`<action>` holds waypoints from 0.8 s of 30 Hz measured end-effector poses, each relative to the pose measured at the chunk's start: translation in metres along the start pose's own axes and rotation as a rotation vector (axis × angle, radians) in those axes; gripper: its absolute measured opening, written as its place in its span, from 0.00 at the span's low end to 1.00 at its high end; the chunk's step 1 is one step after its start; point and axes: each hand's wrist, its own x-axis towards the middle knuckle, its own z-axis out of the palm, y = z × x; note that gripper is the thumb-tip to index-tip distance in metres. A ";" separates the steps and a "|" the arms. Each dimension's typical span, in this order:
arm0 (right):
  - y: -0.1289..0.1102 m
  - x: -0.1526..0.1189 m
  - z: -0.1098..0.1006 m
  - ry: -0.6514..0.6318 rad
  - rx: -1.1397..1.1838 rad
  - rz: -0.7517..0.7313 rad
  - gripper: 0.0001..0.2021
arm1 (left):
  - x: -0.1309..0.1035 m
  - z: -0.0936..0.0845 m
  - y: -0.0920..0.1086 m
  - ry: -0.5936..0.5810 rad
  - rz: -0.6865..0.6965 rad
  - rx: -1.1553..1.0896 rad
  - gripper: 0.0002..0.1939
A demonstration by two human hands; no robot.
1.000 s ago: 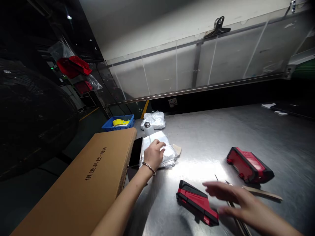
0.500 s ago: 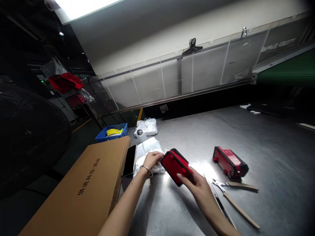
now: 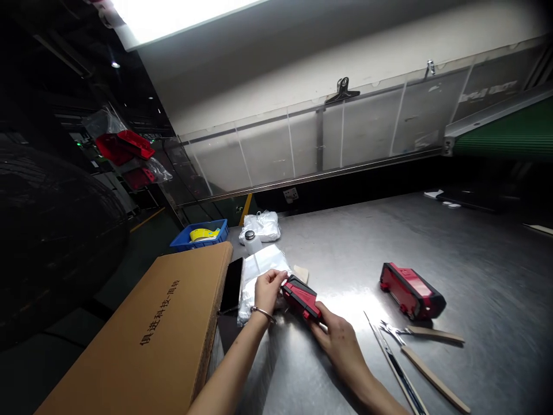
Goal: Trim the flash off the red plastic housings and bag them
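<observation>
My right hand (image 3: 339, 340) grips the near end of a red and black plastic case (image 3: 302, 297), held tilted just over the metal table. At the far left corner of this case, my left hand (image 3: 268, 288) is closed in a pinch; whatever sits between its fingertips is too small to make out. A second red and black case (image 3: 412, 291) of like shape rests on the table to the right. Nearer me lie pliers (image 3: 404, 340) with beige handles, spread apart, and a thin pair of tweezers (image 3: 395, 366).
Clear plastic bags (image 3: 265, 262) lie behind my left hand, beside a pump bottle (image 3: 251, 242) and a dark phone (image 3: 232, 285). A cardboard box (image 3: 173, 311) borders the left side, with a blue bin (image 3: 199, 233) behind it. A beige scrap (image 3: 301, 273) lies past the held case.
The held case has turned over in my right hand, from its broad red face to its ridged red and black side. My left hand stays pinched at its corner.
</observation>
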 end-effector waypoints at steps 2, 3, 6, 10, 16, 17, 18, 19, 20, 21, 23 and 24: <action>0.000 0.000 0.000 -0.031 -0.024 -0.022 0.17 | -0.008 -0.002 0.009 0.064 0.108 0.094 0.14; 0.000 0.000 0.000 -0.048 -0.026 -0.028 0.17 | -0.013 -0.002 0.014 0.088 0.174 0.146 0.14; -0.005 0.003 -0.002 -0.086 0.010 -0.016 0.16 | -0.035 0.000 0.028 0.077 0.408 0.288 0.11; -0.013 0.004 -0.012 -0.095 0.182 0.059 0.15 | -0.079 0.010 0.031 0.025 0.699 0.370 0.11; -0.034 -0.019 -0.043 -0.139 0.678 0.262 0.27 | -0.141 0.009 0.011 0.271 0.863 0.350 0.16; -0.037 -0.025 -0.047 -0.141 0.742 0.302 0.28 | -0.146 0.009 0.010 0.315 0.862 0.340 0.16; -0.040 -0.030 -0.051 -0.138 0.795 0.340 0.29 | -0.150 0.010 0.010 0.351 0.851 0.328 0.16; -0.043 -0.034 -0.054 -0.132 0.840 0.373 0.29 | -0.153 0.011 0.010 0.376 0.836 0.316 0.15; -0.045 -0.039 -0.056 -0.126 0.881 0.403 0.28 | -0.153 0.012 0.011 0.388 0.821 0.306 0.13; -0.047 -0.042 -0.058 -0.120 0.919 0.428 0.28 | -0.153 0.014 0.012 0.387 0.810 0.300 0.11; -0.049 -0.048 -0.061 -0.109 0.983 0.468 0.27 | -0.150 0.015 0.014 0.378 0.814 0.294 0.07; -0.049 -0.050 -0.063 -0.103 1.009 0.487 0.26 | -0.148 0.015 0.015 0.374 0.822 0.291 0.07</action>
